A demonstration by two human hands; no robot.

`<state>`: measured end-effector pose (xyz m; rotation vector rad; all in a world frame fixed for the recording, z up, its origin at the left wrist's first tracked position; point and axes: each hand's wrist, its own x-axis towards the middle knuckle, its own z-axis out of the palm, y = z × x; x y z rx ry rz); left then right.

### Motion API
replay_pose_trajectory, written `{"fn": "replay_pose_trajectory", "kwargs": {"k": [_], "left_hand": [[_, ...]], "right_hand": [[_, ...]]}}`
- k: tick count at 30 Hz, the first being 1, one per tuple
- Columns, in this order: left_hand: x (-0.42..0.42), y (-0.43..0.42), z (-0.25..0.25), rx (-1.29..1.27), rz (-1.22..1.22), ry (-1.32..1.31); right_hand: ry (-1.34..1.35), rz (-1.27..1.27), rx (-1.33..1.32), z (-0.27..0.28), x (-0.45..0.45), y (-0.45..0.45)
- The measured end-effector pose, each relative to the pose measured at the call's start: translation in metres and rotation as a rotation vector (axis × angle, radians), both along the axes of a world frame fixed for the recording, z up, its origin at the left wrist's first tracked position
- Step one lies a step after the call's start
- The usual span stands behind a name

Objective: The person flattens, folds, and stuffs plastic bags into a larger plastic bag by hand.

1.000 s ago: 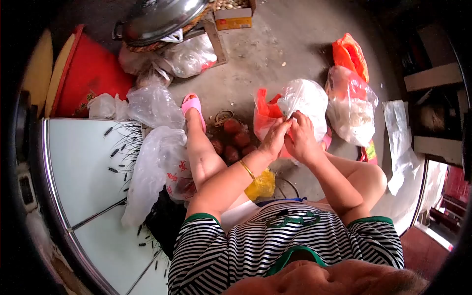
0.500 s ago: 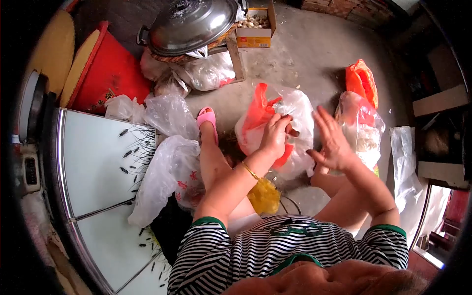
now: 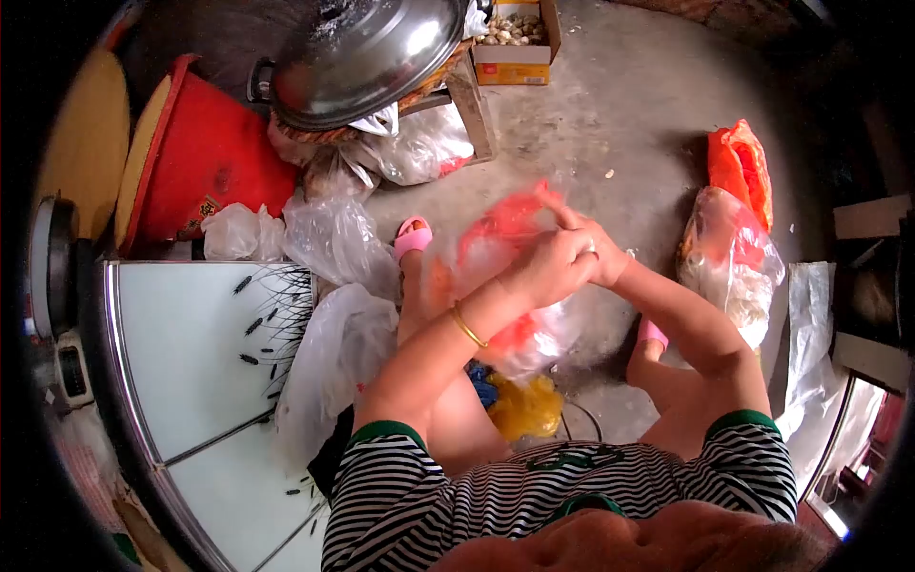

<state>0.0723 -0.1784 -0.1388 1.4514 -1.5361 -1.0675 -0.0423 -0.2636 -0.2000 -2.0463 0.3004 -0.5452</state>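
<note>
A clear plastic bag with red patches (image 3: 500, 234) is in front of me, smeared by motion, above the floor between my legs. My left hand (image 3: 558, 267), below a gold bracelet (image 3: 469, 324), is closed at the bag's gathered part. Close against it, my right hand (image 3: 599, 250) also grips at the bag, with a finger reaching toward the upper left. The hands overlap, which hides exactly where each one pinches the plastic. Yellow plastic (image 3: 526, 407) and a dark blue piece (image 3: 483, 386) lie beneath, near my lap.
Plastic bags (image 3: 338, 229) and a glossy table (image 3: 191, 353) are at left. Filled bags (image 3: 729, 272) stand on the right beside an orange bag (image 3: 739, 167). Farther back are a lidded pan (image 3: 372, 62), a red tub (image 3: 214, 153) and a cardboard box (image 3: 515, 62) of small round items.
My right hand has moved left from an open, spread pose to meet my left hand at the bag. The bag has shifted and blurred, uncovering the dark blue piece. The camera view has shifted slightly.
</note>
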Motion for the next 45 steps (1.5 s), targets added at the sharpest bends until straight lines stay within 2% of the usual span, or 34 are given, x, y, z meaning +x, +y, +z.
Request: {"fn": "replay_pose_trajectory", "kwargs": {"k": [1, 2, 3, 4, 5, 6, 10, 12, 14, 15, 18, 21, 24, 26, 29, 31, 32, 35, 37, 38, 41, 45], "left_hand": [[0.01, -0.002, -0.001, -0.095, -0.001, -0.081], [0.019, -0.004, -0.001, -0.189, -0.003, -0.162], [0.028, -0.005, 0.002, -0.283, -0.007, -0.244], [0.037, -0.003, 0.008, -0.079, -0.014, -0.304], [0.047, -0.001, 0.002, -0.113, -0.007, -0.357], [0.057, 0.0, -0.003, -0.149, 0.0, -0.409], [0.094, 0.015, -0.008, -0.192, 0.065, -0.588], [0.11, 0.028, -0.006, -0.114, 0.12, -0.635], [0.129, 0.037, -0.014, -0.211, 0.244, -0.686], [0.137, 0.04, -0.02, -0.26, 0.307, -0.712], [0.16, 0.045, -0.048, -0.123, 0.359, -1.104], [0.18, 0.039, -0.096, 0.131, 0.34, -1.163], [0.195, 0.027, -0.131, 0.059, 0.468, -1.252], [0.2, 0.012, -0.151, 0.063, 0.539, -1.333], [0.21, -0.009, -0.173, 0.216, 0.496, -1.221], [0.215, -0.022, -0.187, 0.131, 0.53, -1.251], [0.214, -0.027, -0.189, 0.096, 0.554, -1.237], [0.218, -0.028, -0.194, 0.02, 0.593, -1.272], [0.218, -0.031, -0.17, 0.038, 0.555, -1.279], [0.214, -0.034, -0.159, 0.273, 0.523, -1.26], [0.222, -0.028, -0.171, 0.106, 0.572, -1.34], [0.239, -0.034, -0.177, 0.091, 0.649, -1.365]], "right_hand": [[-0.127, 0.061, 0.034, -0.009, 0.014, -0.003], [-0.289, 0.183, -0.047, -0.018, 0.031, -0.009], [-0.187, 0.113, -0.002, -0.021, 0.042, -0.008], [-0.085, 0.044, 0.044, -0.023, 0.051, -0.005], [0.018, -0.024, 0.088, -0.027, 0.061, -0.004], [-0.082, -0.068, 0.133, -0.033, 0.078, -0.004], [-0.158, -0.28, -0.414, -0.028, 0.122, -0.02], [-0.139, -0.21, -0.578, -0.031, 0.144, -0.032], [-0.129, -0.157, -0.755, -0.027, 0.169, -0.044], [-0.171, -0.131, -0.792, -0.024, 0.183, -0.05], [-0.295, -0.028, -0.887, -0.018, 0.224, -0.061], [-0.391, 0.092, -0.964, -0.021, 0.262, -0.057], [-0.418, 0.123, -1.056, -0.039, 0.294, -0.058], [-0.406, 0.14, -0.957, -0.048, 0.309, -0.061], [-0.327, 0.099, -0.847, -0.065, 0.311, -0.064], [-0.383, 0.005, -0.995, -0.055, 0.294, -0.07], [-0.025, 0.112, -0.881, -0.051, 0.274, -0.066], [-0.007, -0.311, -0.761, -0.054, 0.212, -0.035], [0.154, -0.356, -0.585, -0.082, 0.192, -0.019], [0.236, -0.378, -0.491, -0.1, 0.188, -0.012], [-0.043, -0.371, -0.369, -0.141, 0.214, -0.013], [-0.075, -0.326, -0.365, -0.155, 0.251, -0.026]]}}
